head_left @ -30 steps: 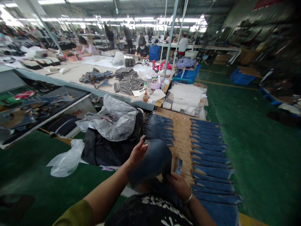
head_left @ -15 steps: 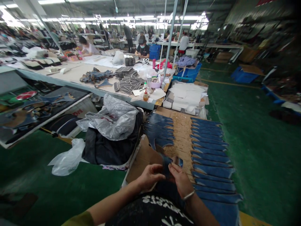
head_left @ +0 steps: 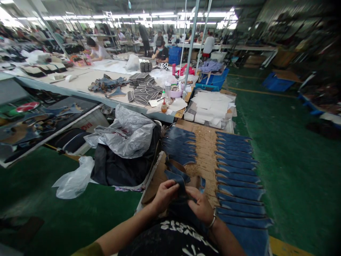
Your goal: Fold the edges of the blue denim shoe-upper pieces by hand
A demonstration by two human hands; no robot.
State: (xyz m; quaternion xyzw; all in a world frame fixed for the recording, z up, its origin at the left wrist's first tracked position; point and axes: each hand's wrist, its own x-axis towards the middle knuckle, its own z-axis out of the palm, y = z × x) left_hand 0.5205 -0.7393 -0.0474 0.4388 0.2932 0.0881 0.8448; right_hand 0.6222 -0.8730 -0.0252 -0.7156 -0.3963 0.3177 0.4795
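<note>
My left hand [head_left: 165, 195] and right hand [head_left: 201, 207] pinch a blue piece [head_left: 179, 179], a black bundle [head_left: 114, 172] (crumpled plastic [head_left: 130, 135] atop) crowding my left, overlapping blue cutouts [head_left: 238, 175] my right.

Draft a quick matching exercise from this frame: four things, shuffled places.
1. Leather-like blue piece
2. Red-tipped squeeze bottle
3. Large crumpled plastic bag
4. Longer row of blue pieces

A. On the black cloth
B. Along the right side of the cardboard
C. Near the edge of the worktable
D. Between the left hand and right hand

Pairs: 1-D; 2-C; 3-A; 4-B
</note>
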